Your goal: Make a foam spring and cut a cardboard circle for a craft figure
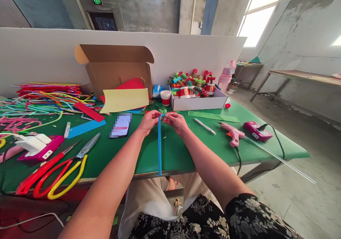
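Pinching the far end of a blue paper strip [160, 143], the left hand [148, 121] and right hand [176, 122] both grasp it above the green table [186, 153]. It looks light, thin and floppy, easily creased, so grip near the tip suits. Its long axis runs straight toward the person, the near end hanging past the table edge.

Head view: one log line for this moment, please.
left hand + right hand: pinching long blue paper strip top | strip hangs over green table edge

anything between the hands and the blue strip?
Nothing visible. Both the left hand and right hand already pinch the top end of the blue strip; the rest hangs free over the green table edge.
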{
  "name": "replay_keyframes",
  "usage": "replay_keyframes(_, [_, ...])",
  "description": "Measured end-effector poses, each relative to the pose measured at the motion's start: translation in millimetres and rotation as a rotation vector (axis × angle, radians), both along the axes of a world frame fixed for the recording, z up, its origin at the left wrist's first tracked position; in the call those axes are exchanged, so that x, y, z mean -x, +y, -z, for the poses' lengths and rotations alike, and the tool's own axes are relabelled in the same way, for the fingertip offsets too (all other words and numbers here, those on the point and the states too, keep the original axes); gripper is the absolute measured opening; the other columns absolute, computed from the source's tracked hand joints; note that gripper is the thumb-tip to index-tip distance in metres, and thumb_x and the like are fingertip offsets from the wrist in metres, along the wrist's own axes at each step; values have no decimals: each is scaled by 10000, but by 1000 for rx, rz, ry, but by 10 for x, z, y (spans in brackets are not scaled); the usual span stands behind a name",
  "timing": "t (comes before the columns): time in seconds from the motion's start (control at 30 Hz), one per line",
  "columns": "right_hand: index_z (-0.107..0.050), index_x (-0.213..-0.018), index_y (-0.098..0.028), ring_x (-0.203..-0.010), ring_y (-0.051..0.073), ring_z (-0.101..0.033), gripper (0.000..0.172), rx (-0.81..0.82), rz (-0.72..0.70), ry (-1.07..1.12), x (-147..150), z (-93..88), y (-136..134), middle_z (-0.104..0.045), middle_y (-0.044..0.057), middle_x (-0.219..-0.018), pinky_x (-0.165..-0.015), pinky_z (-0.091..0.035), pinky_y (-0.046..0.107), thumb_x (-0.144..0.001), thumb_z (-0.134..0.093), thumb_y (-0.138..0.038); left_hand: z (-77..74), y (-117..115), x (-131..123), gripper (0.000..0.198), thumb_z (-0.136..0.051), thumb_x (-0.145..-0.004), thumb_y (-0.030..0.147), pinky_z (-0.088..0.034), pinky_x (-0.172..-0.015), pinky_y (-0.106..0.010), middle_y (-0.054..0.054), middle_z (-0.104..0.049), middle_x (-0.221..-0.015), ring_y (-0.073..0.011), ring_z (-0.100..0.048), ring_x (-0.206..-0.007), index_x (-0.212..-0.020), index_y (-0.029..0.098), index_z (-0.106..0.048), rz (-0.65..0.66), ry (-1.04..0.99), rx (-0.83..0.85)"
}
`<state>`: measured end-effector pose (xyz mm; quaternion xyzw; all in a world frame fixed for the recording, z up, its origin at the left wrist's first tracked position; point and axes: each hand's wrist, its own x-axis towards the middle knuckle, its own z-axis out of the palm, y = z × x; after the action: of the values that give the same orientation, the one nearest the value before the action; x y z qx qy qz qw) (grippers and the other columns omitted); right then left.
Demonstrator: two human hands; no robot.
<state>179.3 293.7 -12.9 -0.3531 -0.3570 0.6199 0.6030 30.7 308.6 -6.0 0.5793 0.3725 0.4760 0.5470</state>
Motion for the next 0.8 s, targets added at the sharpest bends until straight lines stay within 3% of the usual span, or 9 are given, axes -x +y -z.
replay_keyframes(0.1, [-663,-647,-146,-565,115,-660,227,-12,5,19,10,-16,-7,-697,9,-602,-614,-576,236,-568,-870,-194,-11,-27,-6,392,-811,-606,403,-459,-602,-252,-1,-670,-735,-132,-603,-656,-850,171,-611,67,5,-3])
replay_keyframes(0.37, [-670,-677,-147,-559,111,-636,253,-20,-49,-8,25,29,-4,-661,-14,-581,-608,-569,252,-549,-879,-209,-14,-2,-17,379,-809,-576,465,-466,-569,-268,27,-599,-576,-128,-567,-555,-698,170,-605,-99,-74,19])
replay_keyframes(0.6, [-647,-657,-155,-556,108,-628,249,10,-64,-66,11,19,-23,-637,-21,-559,-623,-567,254,-572,-871,-219,-1,14,-13,373,-836,-544,417,-479,-617,-292,8,-625,-614,-131,-573,-591,-696,161,-611,-57,-50,26])
replay_keyframes(0.8, [-640,-632,-155,-489,62,-557,284,38,-115,-111,-9,-7,-39,-659,-33,-598,-596,-560,238,-531,-886,-256,9,12,4,328,-808,-558,412,-441,-562,-262,24,-593,-575,-112,-534,-545,-672,166,-622,-67,13,6])
